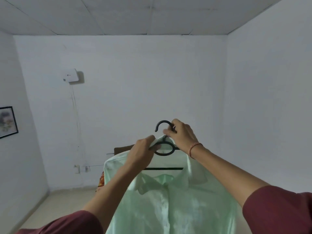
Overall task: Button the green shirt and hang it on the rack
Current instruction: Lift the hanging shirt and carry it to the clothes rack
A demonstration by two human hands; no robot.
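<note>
Shirt (170, 205) hung on a black hanger (164, 150), held up at chest height in the middle of the head view, in front of a bare white wall (135, 90). Open room lay to both sides and above; the floor (55, 205) at lower left showed clear tiles. Behind the shirt, a dark edge of furniture (121, 148) and a patch of orange patterned cloth (101, 180) peeked out.

It was pale green and glossy, the placket closed down the front as far as could be seen, the collar spread flat.

Left hand (143, 154) pinched the back of the collar against the hanger's ring. Right hand (182, 134) closed its fingers (168, 131) around the hook's stem.

A white box (70, 77) sat on the wall with a small mark too blurred to read. A framed picture (7, 121) hung at far left.
</note>
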